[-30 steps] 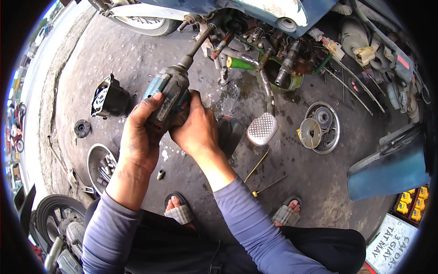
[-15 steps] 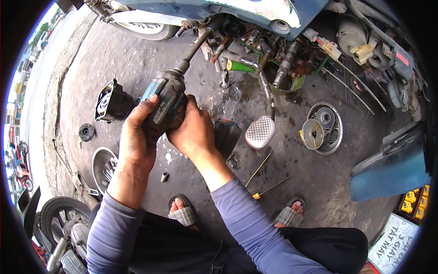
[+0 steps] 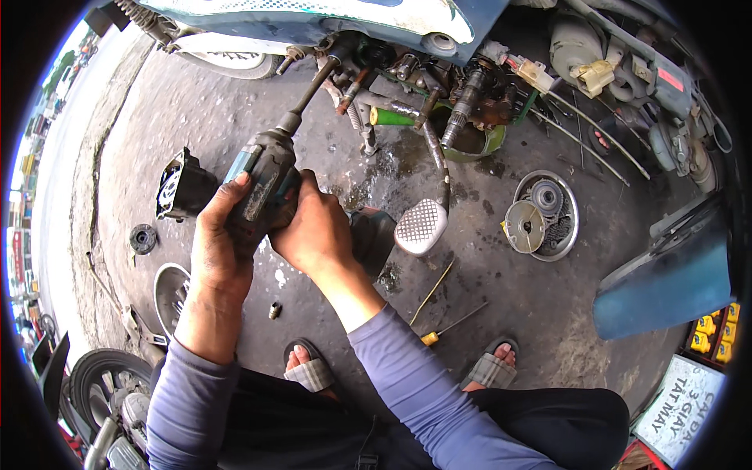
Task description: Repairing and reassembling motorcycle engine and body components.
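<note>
Both my hands hold a dark teal cordless impact driver [image 3: 265, 176]. My right hand [image 3: 315, 229] is wrapped round its handle, just above the battery [image 3: 371, 241]. My left hand [image 3: 222, 239] grips the rear of its body, thumb on the side. A long extension bar [image 3: 313, 88] runs from the driver's nose up to a socket [image 3: 342, 47] at the underside of a motorbike [image 3: 329, 22]. What the socket sits on is hidden. Right of the bar are the bared engine parts, with a splined shaft [image 3: 462, 110] sticking out and a metal foot pedal [image 3: 421, 227] below.
A metal bowl [image 3: 576, 227] of gears and chain stands right; another bowl [image 3: 160, 301] is partly behind my left arm. A black casing [image 3: 184, 188], round disc [image 3: 142, 239], small socket [image 3: 275, 310] and yellow-handled screwdriver [image 3: 430, 338] lie on the floor. A green basin [image 3: 489, 149] sits under the engine.
The whole scene has shifted slightly left in view. My hands keep the same grip on the impact driver, and its bar still reaches the motorbike's underside.
</note>
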Demonstrator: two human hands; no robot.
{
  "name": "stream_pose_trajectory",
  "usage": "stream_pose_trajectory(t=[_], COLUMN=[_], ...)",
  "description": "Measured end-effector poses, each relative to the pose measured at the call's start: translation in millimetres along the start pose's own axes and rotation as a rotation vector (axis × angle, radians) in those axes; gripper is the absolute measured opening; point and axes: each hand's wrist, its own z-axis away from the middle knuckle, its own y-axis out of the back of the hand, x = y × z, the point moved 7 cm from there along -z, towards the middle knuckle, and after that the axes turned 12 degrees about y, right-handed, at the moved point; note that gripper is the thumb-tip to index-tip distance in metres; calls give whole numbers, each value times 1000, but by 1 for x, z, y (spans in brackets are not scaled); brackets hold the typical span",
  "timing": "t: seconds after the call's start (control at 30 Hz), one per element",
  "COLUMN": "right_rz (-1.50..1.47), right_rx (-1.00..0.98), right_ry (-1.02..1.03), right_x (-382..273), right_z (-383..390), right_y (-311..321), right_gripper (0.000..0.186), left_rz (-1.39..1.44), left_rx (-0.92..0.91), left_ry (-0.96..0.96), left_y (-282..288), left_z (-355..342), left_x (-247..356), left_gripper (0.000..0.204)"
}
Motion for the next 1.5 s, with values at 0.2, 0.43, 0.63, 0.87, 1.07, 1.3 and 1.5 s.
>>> stream_pose_trajectory(t=[0.2, 0.43, 0.63, 0.87, 1.07, 1.3, 1.5], right_rz=[12, 16, 31, 21, 25, 7, 1], right_rx=[-12, -17, -19, -37, -36, -23, -20], right_ry=[-1, 2, 20, -37, -31, -17, 4], right_x=[-1, -2, -3, -6, -5, -5, -7], right_z=[0, 1, 0, 2, 1, 0, 0], right_y=[1, 3, 1, 4, 3, 2, 3], right_gripper=[48, 48, 47, 47, 48, 47, 48], left_rz=[5, 9, 23, 30, 48, 40, 36], left_rx=[-17, -5, 28, 36, 45, 77, 93], left_ry=[6, 3, -5, 12, 24, 26, 33], left_y=[1, -2, 0, 4, 2, 1, 4], left_z=[0, 2, 5, 3, 4, 4, 3], left_x=[-1, -1, 0, -2, 1, 2, 2], left_gripper=[51, 51, 51, 53, 51, 48, 47])
